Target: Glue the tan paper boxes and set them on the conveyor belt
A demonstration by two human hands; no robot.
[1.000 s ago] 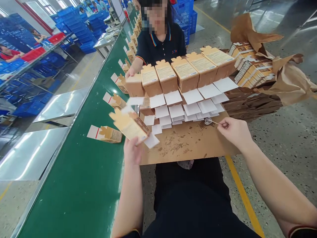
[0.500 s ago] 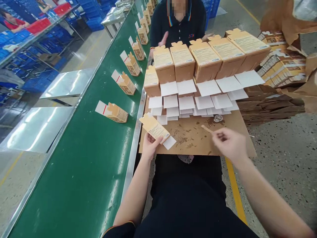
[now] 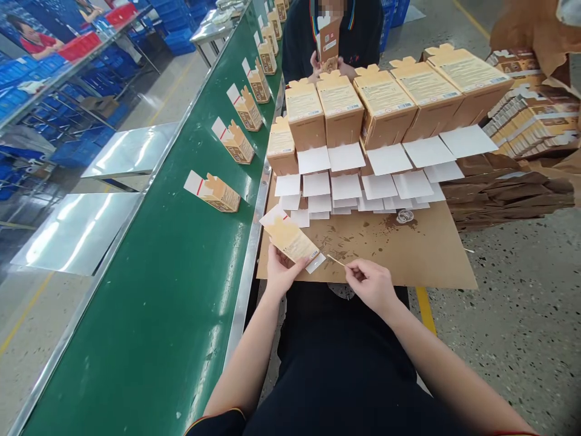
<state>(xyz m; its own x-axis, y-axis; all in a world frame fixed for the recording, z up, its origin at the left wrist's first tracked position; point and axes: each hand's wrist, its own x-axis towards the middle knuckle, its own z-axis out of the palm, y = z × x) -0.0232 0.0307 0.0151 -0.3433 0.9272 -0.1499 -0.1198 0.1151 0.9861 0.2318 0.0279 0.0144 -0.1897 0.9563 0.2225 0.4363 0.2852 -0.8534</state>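
At the centre of the frame, the left hand [image 3: 280, 275] has its fingers closed on a tan printed cardboard carton [image 3: 293, 240], tilted over the brown cardboard-covered counter [image 3: 426, 260]. Lower centre, the right hand [image 3: 370, 281] pinches a thin pale stick [image 3: 336, 261] in its fingers, its tip just beside the carton's white end flap; contact cannot be told. A small round clear dish [image 3: 405, 216] sits right of centre, below stacked tan boxes [image 3: 385, 115].
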